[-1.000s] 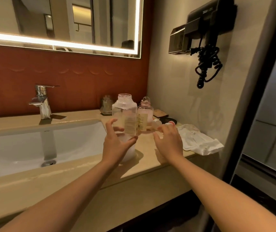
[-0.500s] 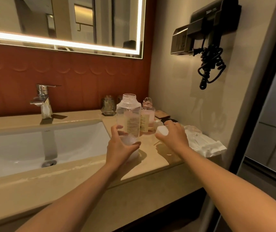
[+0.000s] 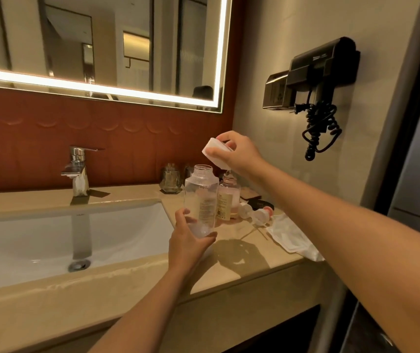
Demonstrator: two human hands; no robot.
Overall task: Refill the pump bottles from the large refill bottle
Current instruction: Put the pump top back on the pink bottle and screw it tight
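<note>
The room was dim and amber, lit mostly by the glowing strip round the mirror, which burned near white and bled past its own outline. Its light fell from behind and above onto the countertop, where the raised right hand and the left hand threw a soft dark shadow toward the front edge. The tap carried hard glints, and the basin had a pale sheen. The white container pinched in the right hand looked washed out. The clear bottle in the left hand's grip caught faint highlights, its label smeared. Lines bowed near the frame's edges, and the near forearms looked stretched and soft.
</note>
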